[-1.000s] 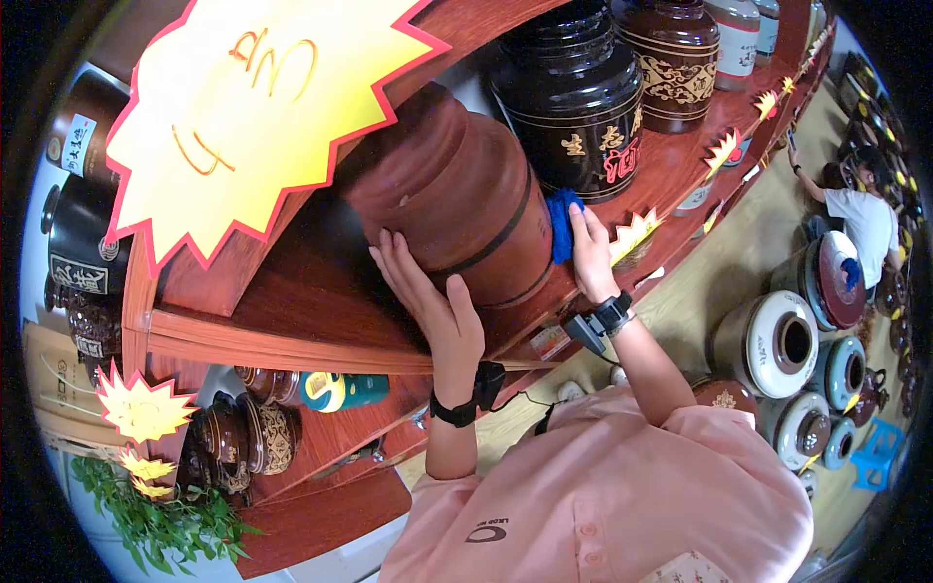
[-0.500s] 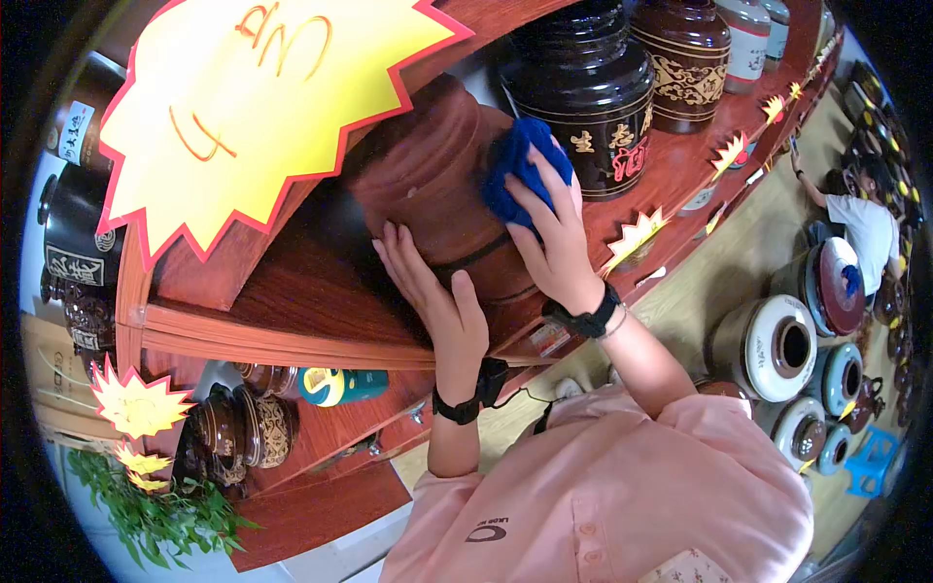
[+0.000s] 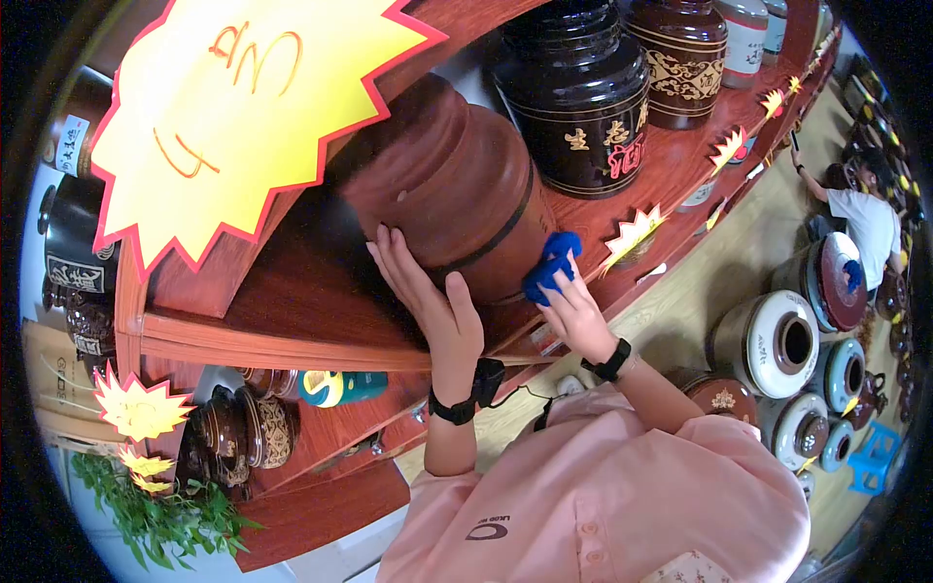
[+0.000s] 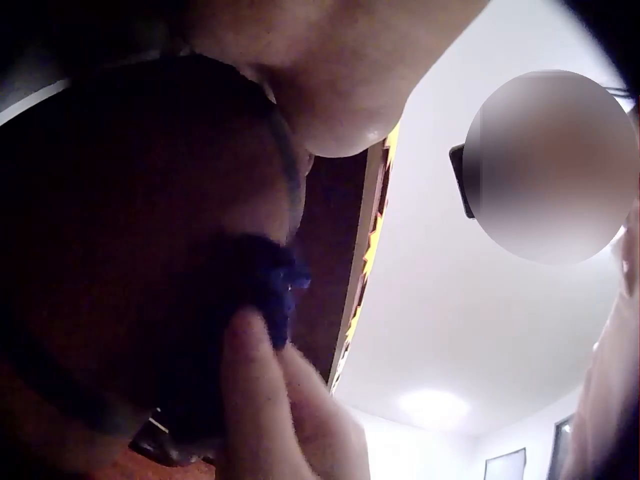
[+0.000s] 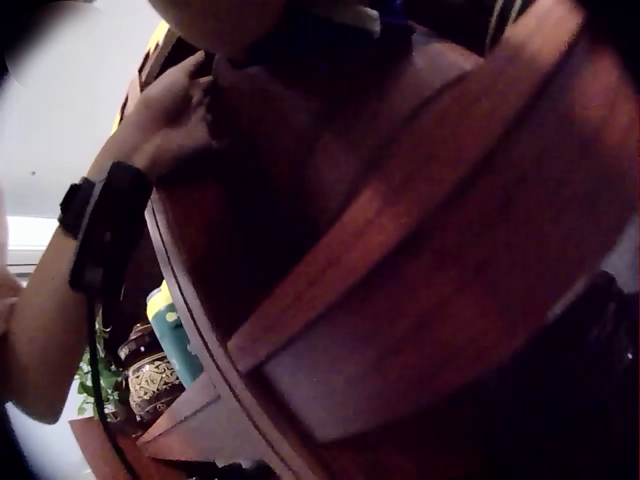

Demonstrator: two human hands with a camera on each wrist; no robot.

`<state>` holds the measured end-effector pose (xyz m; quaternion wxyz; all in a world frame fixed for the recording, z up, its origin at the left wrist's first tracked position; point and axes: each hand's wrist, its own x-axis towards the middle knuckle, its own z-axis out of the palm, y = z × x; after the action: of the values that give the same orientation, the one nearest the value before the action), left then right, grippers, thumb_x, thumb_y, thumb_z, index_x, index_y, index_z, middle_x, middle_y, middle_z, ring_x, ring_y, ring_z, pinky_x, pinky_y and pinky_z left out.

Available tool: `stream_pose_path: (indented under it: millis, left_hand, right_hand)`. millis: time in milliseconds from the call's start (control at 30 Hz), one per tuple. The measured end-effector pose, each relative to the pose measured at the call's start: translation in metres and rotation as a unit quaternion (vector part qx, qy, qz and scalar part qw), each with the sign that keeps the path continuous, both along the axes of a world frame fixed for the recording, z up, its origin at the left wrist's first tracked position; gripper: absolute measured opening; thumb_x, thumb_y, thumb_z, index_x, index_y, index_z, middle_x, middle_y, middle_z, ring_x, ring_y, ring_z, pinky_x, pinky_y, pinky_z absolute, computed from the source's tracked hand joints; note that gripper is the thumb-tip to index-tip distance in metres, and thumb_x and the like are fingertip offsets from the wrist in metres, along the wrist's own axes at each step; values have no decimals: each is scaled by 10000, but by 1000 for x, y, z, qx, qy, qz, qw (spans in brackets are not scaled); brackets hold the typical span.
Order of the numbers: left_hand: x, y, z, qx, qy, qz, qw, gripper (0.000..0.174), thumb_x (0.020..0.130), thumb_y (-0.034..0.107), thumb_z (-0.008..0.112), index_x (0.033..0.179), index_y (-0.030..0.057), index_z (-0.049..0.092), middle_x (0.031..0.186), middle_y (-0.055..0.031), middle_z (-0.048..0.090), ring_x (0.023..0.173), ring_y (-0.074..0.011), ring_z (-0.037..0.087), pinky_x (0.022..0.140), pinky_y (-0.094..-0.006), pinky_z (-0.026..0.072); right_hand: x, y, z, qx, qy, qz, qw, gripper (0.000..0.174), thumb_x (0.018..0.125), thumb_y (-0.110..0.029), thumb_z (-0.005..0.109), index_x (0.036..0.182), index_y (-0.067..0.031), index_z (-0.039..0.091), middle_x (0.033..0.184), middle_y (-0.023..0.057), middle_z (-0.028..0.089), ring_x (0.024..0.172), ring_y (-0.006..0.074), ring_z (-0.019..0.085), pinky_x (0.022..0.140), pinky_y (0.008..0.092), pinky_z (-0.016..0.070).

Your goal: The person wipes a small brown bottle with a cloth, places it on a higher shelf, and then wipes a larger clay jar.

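A large reddish-brown jar (image 3: 466, 185) with dark bands sits tilted in the head view on the wooden shelf (image 3: 292, 335). My left hand (image 3: 432, 301) rests on its near left side, fingers extended along the wall. At the lower right of the jar, my right hand (image 3: 583, 321) grips a bunched blue cloth (image 3: 552, 267) against the jar's lower edge. The left wrist view shows the same cloth (image 4: 265, 280), dark, under the right fingers (image 4: 255, 390). In the right wrist view the left hand (image 5: 170, 115) lies against the jar.
A glossy black jar (image 3: 573, 107) and a brown patterned jar (image 3: 675, 63) stand beyond. A big yellow price tag (image 3: 253, 117) hangs in front at upper left; smaller tags (image 3: 632, 238) line the shelf edge. Floor jars (image 3: 768, 340) and another person (image 3: 865, 214) are at right.
My right hand moved with the cloth from the jar's right edge up onto its shoulder, then back down to its lower right edge. The left hand stays on the jar.
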<state>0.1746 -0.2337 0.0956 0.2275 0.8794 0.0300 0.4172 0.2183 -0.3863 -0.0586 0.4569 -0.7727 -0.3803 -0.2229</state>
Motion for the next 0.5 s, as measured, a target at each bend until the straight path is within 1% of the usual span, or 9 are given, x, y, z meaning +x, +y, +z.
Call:
stream_pose_path:
  millis: [67, 100, 200, 233, 267, 333, 400, 467, 500]
  left_hand:
    - [0, 0, 1, -1, -1, -3, 1000, 667, 992, 420, 340, 1468, -25, 198, 1542, -215, 175, 1441, -388, 100, 1156, -497, 78]
    - [0, 0, 1, -2, -2, -5, 1000, 665, 992, 418, 342, 1468, -23, 199, 1543, -211, 176, 1442, -386, 100, 1156, -495, 78]
    - [-1, -1, 0, -4, -2, -4, 1000, 659, 992, 411, 348, 1468, -21, 203, 1545, -207, 176, 1442, -378, 106, 1157, -489, 78]
    - [0, 0, -1, 0, -4, -5, 1000, 655, 993, 407, 348, 1469, -19, 204, 1545, -206, 176, 1443, -376, 107, 1158, -488, 78]
    - [0, 1, -1, 3, -6, -5, 1000, 651, 993, 404, 348, 1469, -17, 205, 1545, -205, 176, 1443, -374, 109, 1158, -487, 78]
    - [0, 1, -1, 8, -9, -5, 1000, 641, 995, 394, 348, 1470, -12, 206, 1546, -202, 177, 1443, -371, 112, 1159, -485, 78]
    - [0, 1, -1, 11, -13, -5, 1000, 630, 996, 380, 348, 1471, -8, 207, 1546, -199, 178, 1443, -368, 115, 1159, -484, 78]
    - [0, 0, 0, 6, -7, -10, 1000, 640, 993, 366, 359, 1463, -39, 199, 1535, -226, 174, 1432, -415, 92, 1147, -510, 87]
    - [-1, 0, 1, 4, -4, -13, 1000, 646, 991, 358, 364, 1459, -54, 195, 1529, -239, 172, 1427, -439, 80, 1140, -522, 91]
  right_hand:
    - [-2, -6, -17, -25, 65, -26, 997, 321, 835, -101, 666, 1118, 39, 609, 1269, 273, 492, 1296, 475, 378, 1062, 482, 364]
    - [2, -12, -11, -50, 60, -20, 997, 360, 878, -114, 617, 1211, 15, 573, 1300, 257, 492, 1285, 428, 417, 1057, 458, 374]
    - [10, -23, 15, 30, 134, 9, 990, 356, 903, -101, 578, 1243, 4, 551, 1334, 225, 495, 1256, 396, 466, 1049, 428, 381]
    - [12, -23, 30, 118, 192, -2, 974, 324, 933, -91, 529, 1240, 12, 545, 1309, 209, 532, 1221, 362, 514, 1037, 387, 385]
    - [20, -21, 30, 170, 240, -34, 955, 298, 952, -95, 505, 1215, 37, 552, 1253, 222, 571, 1215, 344, 526, 1020, 355, 393]
    - [41, -19, 37, 247, 261, -58, 931, 284, 960, -100, 501, 1191, 50, 565, 1219, 226, 593, 1213, 331, 531, 1015, 352, 396]
    - [63, -8, 46, 237, 195, -79, 948, 290, 965, -120, 506, 1188, 55, 570, 1223, 222, 594, 1188, 329, 545, 1006, 354, 400]
    - [82, 9, 35, 213, 141, -92, 962, 298, 973, -137, 500, 1193, 51, 570, 1223, 220, 595, 1178, 330, 549, 1003, 354, 400]
    - [79, 20, 31, 236, 188, -66, 951, 305, 977, -151, 497, 1193, 51, 571, 1234, 225, 587, 1188, 336, 540, 1003, 354, 399]
